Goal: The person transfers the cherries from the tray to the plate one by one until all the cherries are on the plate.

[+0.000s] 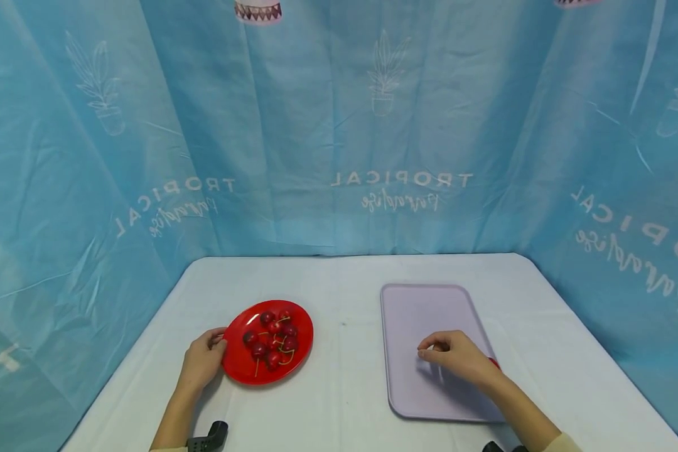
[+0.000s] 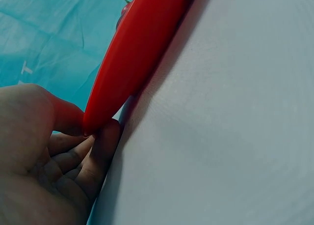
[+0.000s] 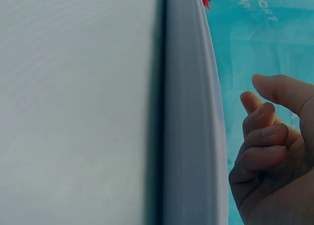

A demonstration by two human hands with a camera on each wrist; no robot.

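Note:
On the left of the white table, in the head view, a round red plate (image 1: 238, 367) bears several dark red cherries (image 1: 290, 343) with green stems. My left hand (image 1: 202, 361) pinches the plate's near-left rim; the left wrist view has the thumb over the rim and a finger (image 2: 105, 141) beneath it. My right hand (image 1: 457, 356) hovers above a pale purple tray (image 1: 424, 304). Its fingers (image 3: 260, 158) are loosely bent, with the thumb apart from them and nothing held. Beside the right wrist, a small red thing (image 1: 494, 363) shows at the tray's right edge, mostly hidden.
The white table (image 1: 344, 351) has rounded far corners. A blue curtain (image 1: 339, 125) with printed plants and lettering hangs behind it and along both sides. White tabletop lies between plate and tray.

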